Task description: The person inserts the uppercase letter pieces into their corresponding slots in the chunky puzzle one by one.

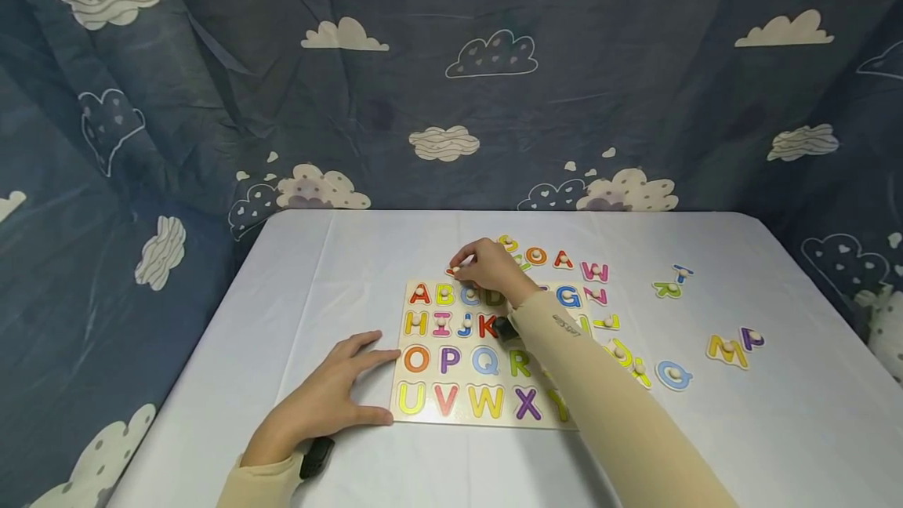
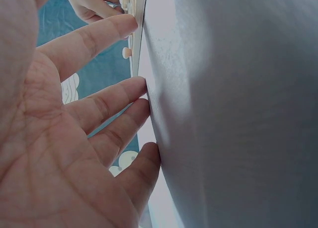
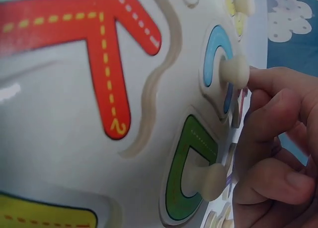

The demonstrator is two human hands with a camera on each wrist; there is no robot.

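Head view: the right hand (image 1: pixel 488 265) pinches a small reddish piece (image 1: pixel 452 271) just beyond the letter board (image 1: pixel 466 378), whether lifted or resting I cannot tell; the left hand (image 1: pixel 331 390), fingers spread, touches the board's left edge on the bench (image 1: pixel 353 281).

Your left hand (image 2: pixel 69 133), fingers spread, has one fingertip at the board (image 2: pixel 140 3); your right hand (image 2: pixel 93 2) shows beyond it.
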